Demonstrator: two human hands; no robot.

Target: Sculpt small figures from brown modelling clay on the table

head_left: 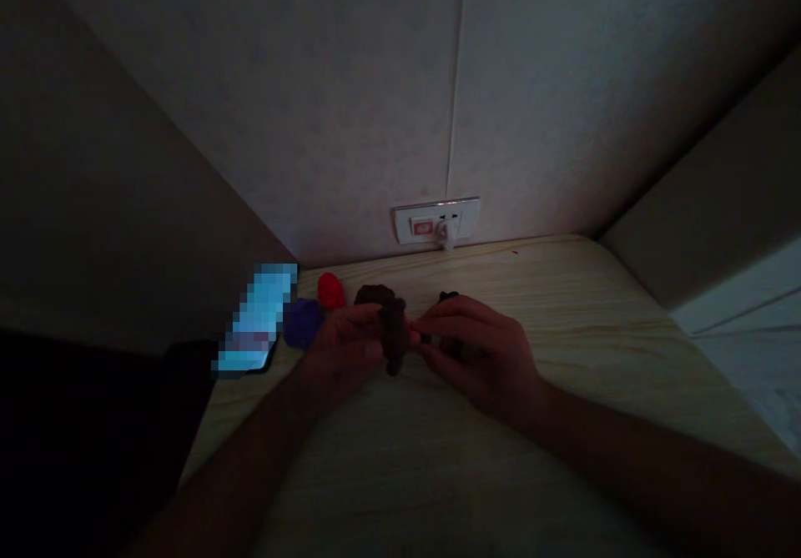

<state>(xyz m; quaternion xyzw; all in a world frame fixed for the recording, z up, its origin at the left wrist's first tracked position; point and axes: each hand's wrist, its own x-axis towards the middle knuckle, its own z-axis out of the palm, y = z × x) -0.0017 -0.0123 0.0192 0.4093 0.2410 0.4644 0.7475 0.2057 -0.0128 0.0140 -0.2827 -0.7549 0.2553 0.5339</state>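
A lumpy brown modelling clay figure (394,337) is held over the tabletop by my left hand (338,349), with the thumb and fingers closed on its left side. My right hand (485,358) is at the figure's right side, its thumb and fingertips pinched together. Something small and dark shows below those fingers, too dim to name. Behind the figure lies another brown clay lump (370,293), partly covered by my left fingers. A red clay lump (330,290) and a purple clay lump (304,323) are just beyond my left hand. A black lump (448,296) peeks out behind my right hand.
A lit phone (256,320) with a blurred screen leans at the left edge of the pale wooden tabletop (601,333). On the wall behind is a socket panel (404,228) with a white plug (446,233) in it. The room is dim.
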